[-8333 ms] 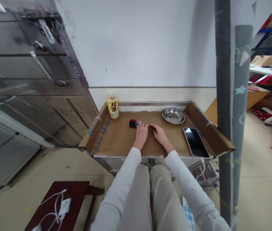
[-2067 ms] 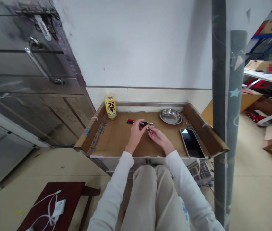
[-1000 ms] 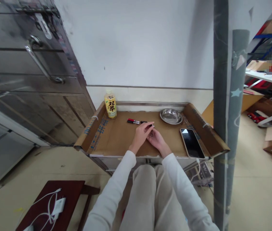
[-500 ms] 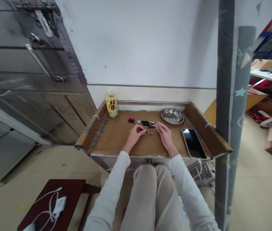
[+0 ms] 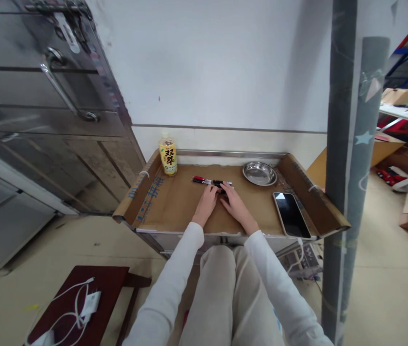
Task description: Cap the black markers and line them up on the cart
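Both hands are close together over the middle of the cardboard-lined table (image 5: 178, 206). My left hand (image 5: 207, 202) has its fingers closed at a dark pen, mostly hidden by the fingers. Just right of it, my right hand (image 5: 235, 204) has its fingertips down on the black pens (image 5: 222, 182), thumb held apart. These pens lie side by side, partly covered by the fingers. Touching or nearly touching their left end is a pair of red and black pens (image 5: 201, 179).
A yellow-labelled bottle (image 5: 169, 156) stands at the back left. To the right are a round steel dish (image 5: 260, 174) and a phone (image 5: 291, 215) with a cable. Raised cardboard flaps edge both sides; a grey wrapped pole (image 5: 344, 144) stands at the right.
My left hand has moved right and slightly up with the pen, toward the black pens. My right hand has shifted left, so the gap between the hands has closed.
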Motion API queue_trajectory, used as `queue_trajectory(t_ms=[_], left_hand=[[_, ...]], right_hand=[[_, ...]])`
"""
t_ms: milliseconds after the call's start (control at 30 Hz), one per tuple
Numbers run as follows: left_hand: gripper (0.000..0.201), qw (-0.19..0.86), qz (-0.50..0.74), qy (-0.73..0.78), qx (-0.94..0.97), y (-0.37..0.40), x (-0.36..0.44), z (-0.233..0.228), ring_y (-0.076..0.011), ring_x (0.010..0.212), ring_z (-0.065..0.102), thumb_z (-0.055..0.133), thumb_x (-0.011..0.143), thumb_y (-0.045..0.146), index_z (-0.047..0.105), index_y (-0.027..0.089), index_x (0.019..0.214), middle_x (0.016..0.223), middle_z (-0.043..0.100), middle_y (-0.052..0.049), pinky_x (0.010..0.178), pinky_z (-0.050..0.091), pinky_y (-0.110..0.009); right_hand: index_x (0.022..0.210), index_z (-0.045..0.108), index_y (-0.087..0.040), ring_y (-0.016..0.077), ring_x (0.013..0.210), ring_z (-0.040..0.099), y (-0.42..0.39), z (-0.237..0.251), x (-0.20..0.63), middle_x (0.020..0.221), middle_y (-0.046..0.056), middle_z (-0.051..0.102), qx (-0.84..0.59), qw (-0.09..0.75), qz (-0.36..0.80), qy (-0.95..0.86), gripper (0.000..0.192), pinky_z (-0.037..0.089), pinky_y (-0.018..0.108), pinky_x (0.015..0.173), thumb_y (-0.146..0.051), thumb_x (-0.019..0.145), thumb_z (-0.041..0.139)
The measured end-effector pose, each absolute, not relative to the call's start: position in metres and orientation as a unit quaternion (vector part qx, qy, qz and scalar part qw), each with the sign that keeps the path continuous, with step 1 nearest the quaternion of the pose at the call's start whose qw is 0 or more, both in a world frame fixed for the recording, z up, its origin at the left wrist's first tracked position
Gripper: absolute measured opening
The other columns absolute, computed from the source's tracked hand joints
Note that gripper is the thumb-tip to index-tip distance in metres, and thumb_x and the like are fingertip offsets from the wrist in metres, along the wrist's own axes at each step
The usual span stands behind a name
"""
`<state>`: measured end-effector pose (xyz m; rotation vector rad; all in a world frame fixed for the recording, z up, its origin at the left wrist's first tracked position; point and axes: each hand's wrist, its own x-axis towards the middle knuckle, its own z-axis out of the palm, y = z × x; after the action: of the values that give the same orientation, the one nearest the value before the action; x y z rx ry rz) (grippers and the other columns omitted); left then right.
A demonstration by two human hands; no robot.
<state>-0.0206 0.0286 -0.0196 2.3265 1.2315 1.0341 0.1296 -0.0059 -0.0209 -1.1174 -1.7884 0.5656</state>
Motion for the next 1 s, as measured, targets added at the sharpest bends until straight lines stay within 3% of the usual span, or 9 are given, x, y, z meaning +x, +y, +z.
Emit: queue_trajectory(t_ms=[133,367,733,1000], left_hand=[[0.025,0.163,0.375,0.432,0.804,0.027,-0.021,-0.021,-0.0204,0.106,0.058,0.040,0.091,0.005,0.059,0.017,0.101,0.108,0.059,-0.009,0.099,0.048,-0.041],[0.028,0.131,0.374,0.447,0.802,0.021,-0.019,-0.018,-0.0206,0.111,0.058,0.041,0.091,0.007,0.060,0.019,0.107,0.110,0.057,-0.009,0.102,0.047,-0.040],[0.015,0.082,0.333,0.427,0.837,0.020,-0.015,-0.010,-0.0218,0.100,0.058,0.050,0.092,0.016,0.063,0.020,0.100,0.102,0.058,-0.008,0.093,0.048,-0.038],[0.005,0.034,0.280,0.466,0.838,0.023,-0.014,-0.011,-0.0227,0.092,0.058,0.058,0.090,0.022,0.062,0.020,0.092,0.094,0.061,-0.007,0.085,0.046,-0.035]], right_hand=[[0.126,0.056,-0.020,0.0299,0.125,0.046,-0.013,-0.023,0.145,0.132,0.016,0.051,-0.550,0.388,0.093,-0.734,0.040,0.036,0.051,0.107,-0.027,0.087,0.056],[0.108,0.063,-0.017,0.0275,0.097,0.050,-0.016,-0.022,0.152,0.105,0.014,0.056,-0.608,0.328,0.003,-0.723,0.025,0.042,0.044,0.089,-0.022,0.092,0.044],[0.102,0.067,-0.020,0.0261,0.096,0.050,-0.015,-0.018,0.139,0.104,0.013,0.058,-0.636,0.293,-0.057,-0.711,0.025,0.037,0.038,0.083,-0.022,0.095,0.043],[0.106,0.066,-0.022,0.0255,0.098,0.050,-0.013,-0.018,0.140,0.103,0.011,0.062,-0.622,0.282,-0.029,-0.730,0.026,0.033,0.036,0.083,-0.023,0.097,0.042]])
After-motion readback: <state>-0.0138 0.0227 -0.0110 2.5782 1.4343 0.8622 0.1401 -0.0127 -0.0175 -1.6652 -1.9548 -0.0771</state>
